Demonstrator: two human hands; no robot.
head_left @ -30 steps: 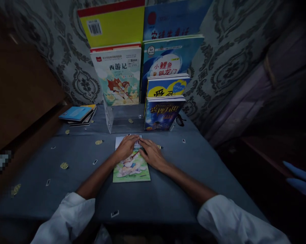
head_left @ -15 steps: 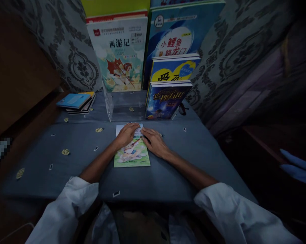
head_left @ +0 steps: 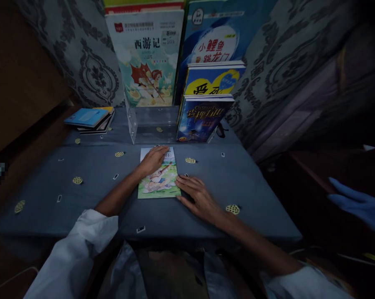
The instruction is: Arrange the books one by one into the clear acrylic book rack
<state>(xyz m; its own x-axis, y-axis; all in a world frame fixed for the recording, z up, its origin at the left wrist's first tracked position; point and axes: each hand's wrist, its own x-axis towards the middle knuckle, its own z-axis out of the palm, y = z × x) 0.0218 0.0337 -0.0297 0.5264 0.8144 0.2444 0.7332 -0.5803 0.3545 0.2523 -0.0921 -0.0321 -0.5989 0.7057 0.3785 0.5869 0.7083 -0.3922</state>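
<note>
A thin book with a green and light blue cover (head_left: 160,185) lies flat on the grey-blue tablecloth (head_left: 90,216). Across its upper left part rests my left hand (head_left: 153,160), open, palm down, covering some of the title. My right hand (head_left: 197,197) is open at the book's lower right edge, its fingertips at the edge and the thumb just below them. Beyond the book stands a clear acrylic rack (head_left: 153,133) holding upright books, among them a white and teal one (head_left: 146,62) and a dark blue one (head_left: 202,120).
A small stack of books (head_left: 88,118) lies at the table's back left. Behind the rack's right side is a dark object (head_left: 221,131), partly hidden. Patterned curtains (head_left: 96,74) hang behind. Something blue (head_left: 358,203) shows at the far right, off the table.
My right hand has moved from the book's upper right down to its lower right edge. My left hand stays on the cover. The view has shifted slightly.
</note>
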